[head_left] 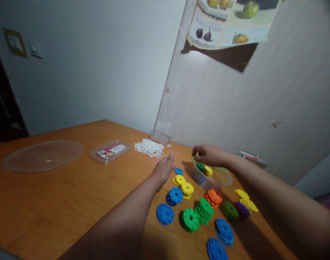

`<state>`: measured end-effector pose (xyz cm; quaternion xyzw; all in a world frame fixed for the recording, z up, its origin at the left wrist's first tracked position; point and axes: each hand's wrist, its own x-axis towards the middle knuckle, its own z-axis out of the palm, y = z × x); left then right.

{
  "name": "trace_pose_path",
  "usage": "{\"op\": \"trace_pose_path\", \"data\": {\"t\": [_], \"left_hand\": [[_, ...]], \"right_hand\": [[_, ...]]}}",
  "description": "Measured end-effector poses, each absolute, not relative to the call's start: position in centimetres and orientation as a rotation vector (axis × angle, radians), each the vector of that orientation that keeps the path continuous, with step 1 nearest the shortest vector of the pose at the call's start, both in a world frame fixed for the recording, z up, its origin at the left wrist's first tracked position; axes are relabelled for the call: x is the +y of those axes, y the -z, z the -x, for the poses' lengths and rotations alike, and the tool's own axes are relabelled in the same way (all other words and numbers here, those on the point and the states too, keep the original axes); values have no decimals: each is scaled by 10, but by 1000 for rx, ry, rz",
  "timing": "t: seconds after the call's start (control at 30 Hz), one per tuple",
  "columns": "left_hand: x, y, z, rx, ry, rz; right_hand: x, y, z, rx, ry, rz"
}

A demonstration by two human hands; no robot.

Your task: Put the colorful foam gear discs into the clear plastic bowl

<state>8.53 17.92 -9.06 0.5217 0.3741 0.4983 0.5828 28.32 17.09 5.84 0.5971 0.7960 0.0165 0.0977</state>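
My right hand (209,153) is over the far left rim of a clear plastic bowl (199,179). Its fingers are closed on a yellow-green notched disc (196,155), of which only a small part shows. Inside the bowl lie dark green discs (200,166) and yellow discs (208,171). My left hand (163,170) is held edge-on above the table with the thumb up and fingers stretched out, partly hidden behind the palm. Close to it on the table lie a single blue disc (178,171) and yellow discs (187,188).
Stacks of blue (165,214), green (191,220), orange (213,198) and purple discs (242,209) stand on the wooden table (105,206). Farther back are white square pieces (149,147), a clear container (160,137), a labelled lid (110,151) and a large oval lid (43,155).
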Motion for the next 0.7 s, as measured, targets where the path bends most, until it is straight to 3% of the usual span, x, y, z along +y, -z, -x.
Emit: {"op": "trace_pose_path", "data": {"t": [0.37, 0.7], "left_hand": [[186, 97, -86, 896, -1142, -1266], [189, 101, -85, 950, -1133, -1322]], "right_hand": [[180, -20, -224, 2339, -255, -1276], [192, -6, -229, 2325, -280, -1209]]}}
